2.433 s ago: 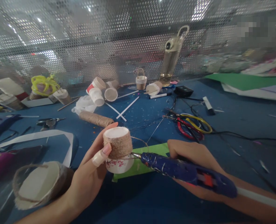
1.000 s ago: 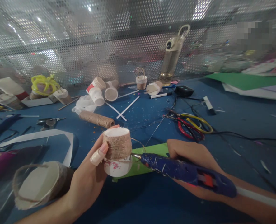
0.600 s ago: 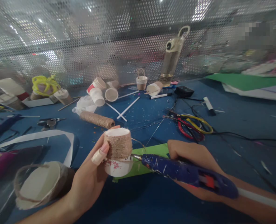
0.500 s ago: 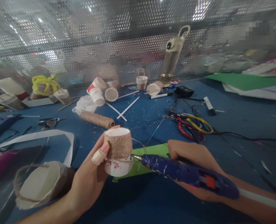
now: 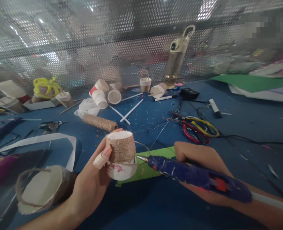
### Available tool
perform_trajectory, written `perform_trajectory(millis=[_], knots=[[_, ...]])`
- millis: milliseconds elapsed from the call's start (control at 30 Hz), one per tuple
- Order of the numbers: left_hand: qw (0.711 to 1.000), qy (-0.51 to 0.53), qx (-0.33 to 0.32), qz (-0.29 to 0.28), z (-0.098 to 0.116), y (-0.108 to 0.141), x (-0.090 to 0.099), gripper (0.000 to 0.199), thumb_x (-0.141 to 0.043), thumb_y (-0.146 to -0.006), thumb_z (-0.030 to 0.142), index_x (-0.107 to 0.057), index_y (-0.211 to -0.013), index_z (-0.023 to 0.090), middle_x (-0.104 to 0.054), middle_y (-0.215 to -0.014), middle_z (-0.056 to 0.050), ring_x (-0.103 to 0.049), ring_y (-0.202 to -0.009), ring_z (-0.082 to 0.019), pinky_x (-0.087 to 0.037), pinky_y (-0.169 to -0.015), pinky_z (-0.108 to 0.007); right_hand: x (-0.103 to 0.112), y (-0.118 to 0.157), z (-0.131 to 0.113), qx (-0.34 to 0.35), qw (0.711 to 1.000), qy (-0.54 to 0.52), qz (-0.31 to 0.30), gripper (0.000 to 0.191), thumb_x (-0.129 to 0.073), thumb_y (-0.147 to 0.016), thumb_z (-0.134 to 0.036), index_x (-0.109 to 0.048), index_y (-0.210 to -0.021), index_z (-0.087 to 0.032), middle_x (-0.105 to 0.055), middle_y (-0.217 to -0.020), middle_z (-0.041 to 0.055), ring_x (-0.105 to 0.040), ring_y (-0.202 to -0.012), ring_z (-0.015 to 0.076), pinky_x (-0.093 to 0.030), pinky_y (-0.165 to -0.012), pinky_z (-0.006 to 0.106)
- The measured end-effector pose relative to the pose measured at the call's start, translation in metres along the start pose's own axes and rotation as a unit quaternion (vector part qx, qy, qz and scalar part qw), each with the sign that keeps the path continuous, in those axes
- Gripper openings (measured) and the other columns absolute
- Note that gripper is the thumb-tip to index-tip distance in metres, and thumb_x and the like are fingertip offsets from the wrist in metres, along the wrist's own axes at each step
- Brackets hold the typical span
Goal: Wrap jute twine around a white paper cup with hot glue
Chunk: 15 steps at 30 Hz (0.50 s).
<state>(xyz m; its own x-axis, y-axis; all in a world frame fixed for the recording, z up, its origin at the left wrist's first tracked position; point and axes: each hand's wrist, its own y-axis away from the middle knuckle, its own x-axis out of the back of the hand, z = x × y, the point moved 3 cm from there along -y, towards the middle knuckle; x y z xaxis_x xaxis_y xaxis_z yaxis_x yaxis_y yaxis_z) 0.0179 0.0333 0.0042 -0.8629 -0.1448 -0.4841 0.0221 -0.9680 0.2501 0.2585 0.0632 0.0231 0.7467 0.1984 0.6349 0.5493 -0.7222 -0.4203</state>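
A paper cup (image 5: 121, 150) wrapped partly in brown twine is held up by my left hand (image 5: 93, 179), thumb in front, with tape on the thumb. Its lower part stays white with a pink blossom print, and a loose twine end sticks out to the right. My right hand (image 5: 203, 159) is closed around a blue hot glue gun (image 5: 184, 172); a white glue stick comes out of its rear. The metal nozzle points left, close to the cup's right side near the twine's lower edge. Beneath lies a green strip (image 5: 153, 167) on the blue table.
A twine roll (image 5: 99, 122) lies behind the cup. A twine-handled cup (image 5: 40, 190) sits at left front. Scissors (image 5: 198, 127) and cables lie to the right. Several paper cups (image 5: 100, 99), white sticks and a tilted-looking water bottle (image 5: 176, 64) stand or lie near the perforated screen.
My right hand and the glue gun have shifted slightly right, so the nozzle sits a little farther from the cup. My left hand and the cup have barely moved.
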Motion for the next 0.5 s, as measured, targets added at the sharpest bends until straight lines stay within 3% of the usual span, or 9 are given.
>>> perform_trajectory(millis=[133,233,367,500], knots=[[1.000,-0.004,0.002,0.010,0.002,-0.001,-0.004,0.046,-0.068,-0.086,0.043,-0.064,-0.130,0.032,-0.068,-0.131,0.002,-0.054,-0.130,-0.024,-0.047,-0.100,-0.030,0.002,-0.001,-0.003,-0.019,0.996,-0.053,0.068,0.021,-0.057,-0.082,-0.012,-0.044,-0.071,-0.024,-0.046,-0.065,-0.0050,-0.043,-0.055,0.0107,-0.035,-0.052,0.026],[1.000,0.000,0.014,-0.007,0.000,-0.001,-0.007,0.045,-0.068,-0.086,0.041,-0.064,-0.130,0.029,-0.071,-0.128,0.000,-0.058,-0.125,-0.024,-0.048,-0.095,-0.029,-0.003,-0.005,-0.004,-0.022,0.984,-0.116,0.131,0.020,-0.065,-0.083,-0.013,-0.051,-0.083,-0.027,-0.060,-0.084,-0.0031,-0.058,-0.071,0.0139,-0.048,-0.066,0.028],[0.999,0.013,0.020,-0.025,-0.001,-0.002,-0.009,0.047,-0.065,-0.088,0.040,-0.061,-0.133,0.028,-0.071,-0.127,-0.002,-0.059,-0.124,-0.025,-0.047,-0.099,-0.032,-0.019,-0.013,-0.003,-0.067,0.968,-0.216,0.107,0.034,-0.083,-0.072,-0.024,-0.055,-0.090,-0.029,-0.067,-0.103,-0.0007,-0.066,-0.088,0.0195,-0.054,-0.076,0.033],[0.999,0.014,0.022,-0.036,-0.001,-0.003,-0.009,0.045,-0.061,-0.092,0.040,-0.060,-0.135,0.027,-0.070,-0.127,-0.002,-0.058,-0.124,-0.025,-0.044,-0.103,-0.034,-0.031,-0.020,-0.007,-0.127,0.948,-0.289,0.048,0.031,-0.082,-0.074,-0.027,-0.060,-0.095,-0.028,-0.073,-0.096,0.0003,-0.070,-0.087,0.0196,-0.056,-0.074,0.032]])
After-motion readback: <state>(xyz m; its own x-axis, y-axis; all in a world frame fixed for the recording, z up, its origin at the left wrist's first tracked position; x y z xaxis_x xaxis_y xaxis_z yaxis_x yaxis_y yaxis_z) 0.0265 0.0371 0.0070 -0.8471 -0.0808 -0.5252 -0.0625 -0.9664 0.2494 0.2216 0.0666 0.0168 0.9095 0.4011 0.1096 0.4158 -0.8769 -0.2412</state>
